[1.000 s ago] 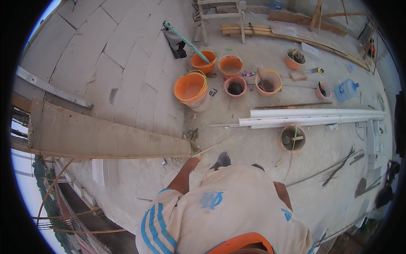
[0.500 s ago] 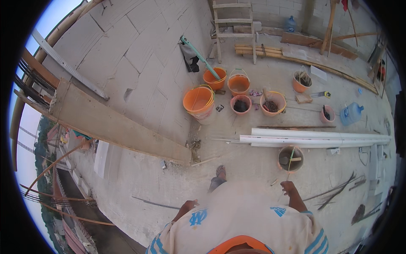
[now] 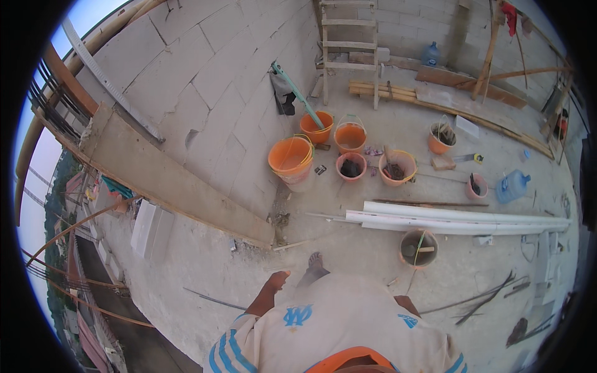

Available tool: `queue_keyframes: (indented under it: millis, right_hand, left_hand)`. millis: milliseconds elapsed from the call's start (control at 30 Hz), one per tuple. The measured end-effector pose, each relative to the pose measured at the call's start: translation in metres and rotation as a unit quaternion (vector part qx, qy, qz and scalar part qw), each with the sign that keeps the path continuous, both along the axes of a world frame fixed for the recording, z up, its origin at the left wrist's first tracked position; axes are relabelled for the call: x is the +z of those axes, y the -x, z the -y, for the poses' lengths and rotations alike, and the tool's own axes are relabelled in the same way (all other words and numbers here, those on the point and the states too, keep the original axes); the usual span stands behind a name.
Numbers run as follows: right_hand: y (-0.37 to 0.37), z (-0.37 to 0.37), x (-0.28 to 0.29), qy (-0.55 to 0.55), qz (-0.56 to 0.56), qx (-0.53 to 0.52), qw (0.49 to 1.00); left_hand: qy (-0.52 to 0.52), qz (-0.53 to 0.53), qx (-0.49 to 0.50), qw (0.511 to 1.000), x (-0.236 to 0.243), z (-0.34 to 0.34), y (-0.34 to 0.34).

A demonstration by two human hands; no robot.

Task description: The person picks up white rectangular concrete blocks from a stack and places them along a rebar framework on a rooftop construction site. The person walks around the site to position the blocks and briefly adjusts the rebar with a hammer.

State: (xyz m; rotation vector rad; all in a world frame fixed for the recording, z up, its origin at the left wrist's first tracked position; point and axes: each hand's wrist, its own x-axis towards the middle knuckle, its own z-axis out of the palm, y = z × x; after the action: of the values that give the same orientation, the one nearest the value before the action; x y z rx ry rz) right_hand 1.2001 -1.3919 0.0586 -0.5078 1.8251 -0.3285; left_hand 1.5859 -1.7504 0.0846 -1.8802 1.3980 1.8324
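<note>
My left hand [image 3: 278, 280] is held out over the bare concrete, to the left of my bare foot [image 3: 316, 258]. Its fingers look loosely stretched, and nothing shows in them. Most of my right hand [image 3: 407, 304] is hidden at the edge of my pale shirt, so its fingers cannot be made out. Just beyond it stands a dirty bucket [image 3: 407, 256] with a green strip across its mouth and a wooden-handled tool [image 3: 426, 249] inside. From the bucket a thin pale cord [image 3: 411, 281] runs toward my right hand; whether I hold it cannot be told.
Long white pipes [image 3: 454, 221] lie across the floor beyond the bucket. Several orange buckets [image 3: 290, 155] stand by the block wall [image 3: 230, 81], with a wooden ladder [image 3: 349, 45] behind. A blue water jug [image 3: 513, 186] is at right. Metal rods [image 3: 485, 301] lie nearer; a drop opens at left.
My left hand has reached farther forward. My right hand has drawn back toward my body, away from the bucket, and is now mostly hidden. The whole view has shifted slightly.
</note>
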Motion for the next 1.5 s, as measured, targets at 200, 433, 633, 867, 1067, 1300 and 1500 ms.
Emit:
queue_keyframes:
  millis: [200,433,633,867,1067,1300,1500]
  right_hand:
    - [-0.005,-0.082,-0.045,0.008,-0.162,0.352,0.922]
    - [0.009,-0.052,-0.028,0.044,-0.011,-0.086,0.995]
    - [0.025,-0.011,-0.039,0.06,-0.003,-0.102,0.993]
    - [0.021,-0.006,-0.001,-0.017,0.037,-0.164,0.986]
    - [0.032,-0.04,-0.041,-0.004,0.011,-0.057,0.998]
    - [0.036,-0.019,0.006,0.09,-0.013,0.092,0.992]
    - [0.055,-0.028,-0.062,0.073,-0.075,0.193,0.975]
  left_hand:
    - [0.06,-0.11,-0.112,0.986,0.027,-0.021,0.052]
    - [0.006,-0.031,-0.162,0.986,-0.018,-0.01,0.005]
    - [-0.02,0.07,-0.117,0.991,-0.027,-0.002,-0.029]
    - [-0.039,0.082,-0.089,0.992,-0.051,-0.02,-0.034]
    - [0.011,0.092,-0.055,0.994,-0.06,-0.017,-0.047]
    - [0.244,0.133,-0.465,0.84,-0.056,-0.005,-0.042]
    - [0.22,0.133,-0.377,0.89,-0.061,-0.034,-0.042]
